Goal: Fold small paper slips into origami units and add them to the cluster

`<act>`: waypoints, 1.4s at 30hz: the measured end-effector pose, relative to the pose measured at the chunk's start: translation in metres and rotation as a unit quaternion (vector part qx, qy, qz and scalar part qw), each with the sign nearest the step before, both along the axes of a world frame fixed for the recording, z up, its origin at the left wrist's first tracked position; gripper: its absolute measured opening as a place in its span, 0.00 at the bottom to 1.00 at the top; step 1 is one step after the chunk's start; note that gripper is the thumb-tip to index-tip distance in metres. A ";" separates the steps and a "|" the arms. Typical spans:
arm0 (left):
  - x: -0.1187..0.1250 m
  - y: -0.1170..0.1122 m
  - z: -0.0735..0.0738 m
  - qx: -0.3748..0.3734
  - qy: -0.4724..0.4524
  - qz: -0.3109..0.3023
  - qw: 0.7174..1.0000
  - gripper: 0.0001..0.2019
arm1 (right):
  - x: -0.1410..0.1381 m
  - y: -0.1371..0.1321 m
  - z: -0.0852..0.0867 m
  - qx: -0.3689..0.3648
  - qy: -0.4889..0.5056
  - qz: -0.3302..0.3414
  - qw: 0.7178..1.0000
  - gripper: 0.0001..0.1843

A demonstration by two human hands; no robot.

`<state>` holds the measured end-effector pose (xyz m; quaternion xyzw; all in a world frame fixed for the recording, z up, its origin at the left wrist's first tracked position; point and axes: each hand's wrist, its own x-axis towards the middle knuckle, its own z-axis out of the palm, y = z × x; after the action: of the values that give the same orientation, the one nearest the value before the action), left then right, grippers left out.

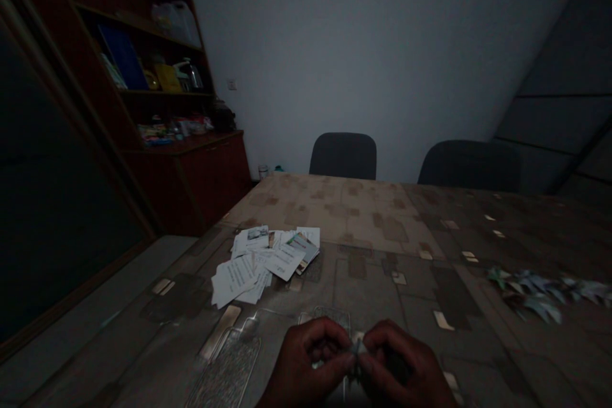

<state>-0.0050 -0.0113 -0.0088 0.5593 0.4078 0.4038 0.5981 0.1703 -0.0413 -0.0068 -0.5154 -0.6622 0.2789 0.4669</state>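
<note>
Close to the near edge of the table, my left hand (313,360) and my right hand (401,363) meet, thumbs and index fingers pinched together. Between the fingertips is a small folded piece of paper (358,347), pale, mostly hidden by the fingers. To the left beyond my hands lies a loose pile of white printed cards (239,275), some with pictures, overlapping one another. Far to the right sits a cluster of folded paper pieces (540,293) with pointed shapes, pale and greenish.
A patterned cloth (363,217) covers the table. Two dark chairs, one of them a grey chair (343,154), stand along the far side. At the left is a reddish cabinet (210,178) with shelves of household items. The room is dim.
</note>
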 end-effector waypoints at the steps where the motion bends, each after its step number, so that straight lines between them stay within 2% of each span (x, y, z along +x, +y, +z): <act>1: 0.000 0.000 -0.003 0.002 -0.005 -0.003 1.000 0.11 | 0.000 0.000 0.000 -0.002 0.003 -0.002 1.000 0.07; 4: 0.000 0.000 -0.006 0.015 -0.013 -0.008 1.000 0.13 | -0.002 0.000 0.002 -0.010 0.011 -0.008 1.000 0.06; 9: -0.003 -0.004 0.008 0.038 -0.007 -0.047 0.998 0.13 | -0.004 -0.002 0.004 -0.024 0.007 -0.036 0.999 0.07; 11: -0.003 -0.005 0.012 0.071 0.017 -0.035 0.997 0.14 | -0.005 -0.002 0.003 -0.027 0.007 -0.041 0.999 0.08; 14: -0.001 -0.005 0.012 0.118 0.068 -0.006 0.991 0.09 | -0.006 -0.002 0.002 -0.020 0.012 -0.042 0.999 0.08; 17: 0.000 -0.004 0.009 0.129 0.105 0.005 0.986 0.06 | -0.005 0.000 0.001 -0.015 0.020 -0.046 0.999 0.07; 22: 0.002 -0.002 0.010 0.088 0.102 -0.001 0.991 0.05 | -0.004 0.003 -0.003 -0.051 0.038 0.018 0.998 0.09; 26: 0.003 -0.001 0.014 0.018 0.075 -0.039 0.996 0.09 | -0.004 0.002 -0.004 -0.099 0.074 0.013 0.992 0.13; 29: 0.003 -0.001 0.013 0.004 0.102 -0.074 0.992 0.09 | -0.005 0.001 -0.003 -0.139 0.113 0.010 0.984 0.17; 37: 0.001 0.000 0.007 -0.019 0.147 -0.071 0.986 0.12 | -0.005 0.001 -0.003 -0.148 0.116 0.017 0.982 0.20; 42: 0.003 0.005 -0.003 -0.066 0.046 -0.036 0.996 0.15 | -0.003 0.003 0.001 -0.170 0.155 0.014 0.973 0.25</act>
<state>-0.0020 -0.0062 -0.0120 0.5512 0.4402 0.3281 0.6283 0.1676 -0.0382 -0.0062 -0.5287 -0.5318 0.4705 0.4651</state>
